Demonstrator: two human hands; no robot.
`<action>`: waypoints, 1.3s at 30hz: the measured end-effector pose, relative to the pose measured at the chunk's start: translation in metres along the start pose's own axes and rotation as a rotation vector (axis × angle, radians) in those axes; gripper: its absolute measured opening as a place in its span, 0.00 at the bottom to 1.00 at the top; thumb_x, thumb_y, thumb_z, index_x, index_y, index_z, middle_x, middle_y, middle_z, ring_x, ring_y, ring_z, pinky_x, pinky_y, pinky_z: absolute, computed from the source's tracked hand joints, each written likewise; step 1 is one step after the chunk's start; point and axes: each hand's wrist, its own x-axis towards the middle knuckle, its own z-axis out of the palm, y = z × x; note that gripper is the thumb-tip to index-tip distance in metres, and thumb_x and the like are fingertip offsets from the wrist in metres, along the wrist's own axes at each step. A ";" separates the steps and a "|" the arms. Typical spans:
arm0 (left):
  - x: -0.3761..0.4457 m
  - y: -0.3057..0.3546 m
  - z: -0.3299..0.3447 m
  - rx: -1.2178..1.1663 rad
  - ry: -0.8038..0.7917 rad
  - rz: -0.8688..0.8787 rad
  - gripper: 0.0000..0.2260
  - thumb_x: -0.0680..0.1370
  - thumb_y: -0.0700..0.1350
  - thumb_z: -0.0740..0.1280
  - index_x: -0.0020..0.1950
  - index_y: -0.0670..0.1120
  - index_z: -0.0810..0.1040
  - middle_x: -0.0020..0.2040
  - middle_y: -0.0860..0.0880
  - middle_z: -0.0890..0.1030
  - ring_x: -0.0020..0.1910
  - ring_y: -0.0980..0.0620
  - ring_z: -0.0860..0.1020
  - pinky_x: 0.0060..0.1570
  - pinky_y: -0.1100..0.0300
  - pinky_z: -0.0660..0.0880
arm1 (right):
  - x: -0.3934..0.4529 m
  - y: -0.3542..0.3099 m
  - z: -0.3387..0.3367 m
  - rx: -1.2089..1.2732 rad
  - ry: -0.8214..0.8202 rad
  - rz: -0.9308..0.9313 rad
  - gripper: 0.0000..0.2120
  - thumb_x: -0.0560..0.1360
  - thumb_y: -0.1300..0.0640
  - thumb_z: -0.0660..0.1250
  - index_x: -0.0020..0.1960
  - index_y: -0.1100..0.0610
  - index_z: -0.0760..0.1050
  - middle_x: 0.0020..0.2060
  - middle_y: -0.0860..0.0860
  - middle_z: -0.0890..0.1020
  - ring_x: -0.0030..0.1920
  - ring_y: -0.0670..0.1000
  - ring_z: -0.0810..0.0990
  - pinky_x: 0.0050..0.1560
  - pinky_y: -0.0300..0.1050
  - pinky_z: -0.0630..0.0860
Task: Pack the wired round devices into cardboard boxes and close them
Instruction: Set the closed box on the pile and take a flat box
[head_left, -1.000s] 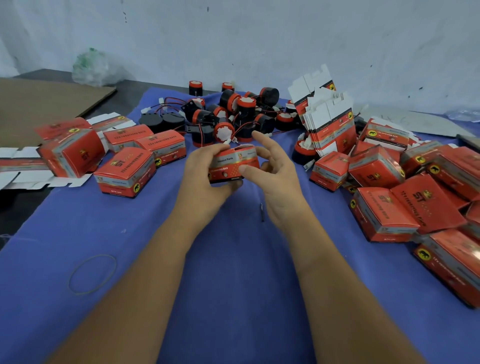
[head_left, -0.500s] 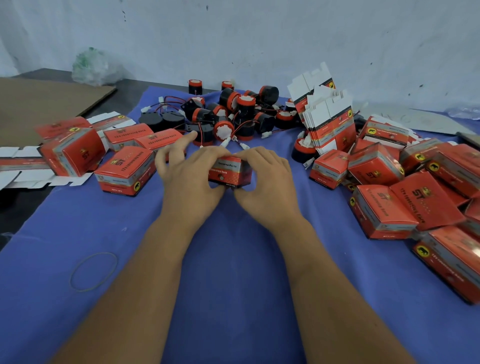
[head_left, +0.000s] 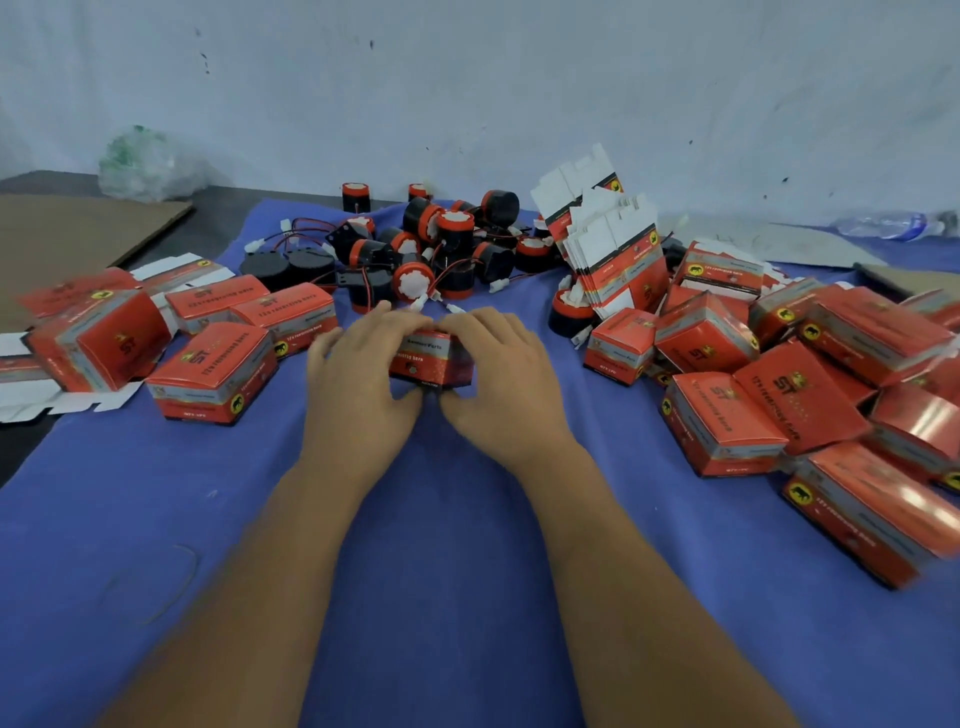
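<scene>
Blue woven cloth (head_left: 441, 545) is spread over the dark worktop (head_left: 31, 441) before a pale, scuffed wall. At its middle a small red printed cardboard box (head_left: 434, 358) is held down against the cloth between both hands. A second ago it was lifted clear of the cloth, with the right fingers spread off it; since then it has been lowered, and both sets of fingers have been folded over its top. The left hand (head_left: 358, 379) is curled round the box's left side and top, and the right hand (head_left: 506, 382) round its right side and top, thumbs towards the near face. The top flap is hidden under the fingers, so whether it is tucked cannot be told; the closing is judged to be at its last press, leaving this box all but ready to join the finished ones.

Glossy, sharp-edged closed red boxes (head_left: 722, 421) are heaped at the right, and several more (head_left: 213, 371) are set at the left, the light card creased at the folds. Unfolded flat red-and-white box blanks (head_left: 613, 254) are stacked on edge near the back. Behind the hands, a pile of black-and-red round plastic devices (head_left: 447, 244) is tangled in thin red and black wires with white plugs, still to be packed. A crumpled clear plastic bag (head_left: 145, 163) and a sheet of brown corrugated card (head_left: 67, 234) are left at the far left.
</scene>
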 end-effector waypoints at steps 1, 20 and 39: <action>0.000 0.004 0.003 -0.008 -0.035 -0.032 0.32 0.72 0.39 0.74 0.74 0.52 0.68 0.74 0.49 0.71 0.76 0.45 0.63 0.72 0.42 0.57 | 0.001 0.001 -0.004 -0.019 0.044 0.025 0.23 0.66 0.60 0.73 0.61 0.56 0.76 0.53 0.52 0.78 0.53 0.56 0.74 0.54 0.53 0.72; -0.003 0.009 0.017 0.329 -0.685 -0.217 0.24 0.84 0.57 0.52 0.79 0.57 0.54 0.81 0.49 0.50 0.80 0.48 0.50 0.77 0.45 0.48 | 0.007 0.089 -0.139 -0.811 0.083 0.753 0.17 0.71 0.53 0.64 0.57 0.57 0.79 0.66 0.61 0.67 0.68 0.63 0.61 0.70 0.60 0.54; 0.031 0.010 0.047 0.398 -0.289 -0.315 0.07 0.79 0.50 0.58 0.44 0.50 0.69 0.43 0.51 0.64 0.47 0.48 0.63 0.45 0.55 0.63 | 0.089 0.112 -0.017 -0.286 0.097 0.635 0.23 0.77 0.55 0.61 0.72 0.46 0.64 0.68 0.61 0.66 0.68 0.65 0.63 0.63 0.58 0.67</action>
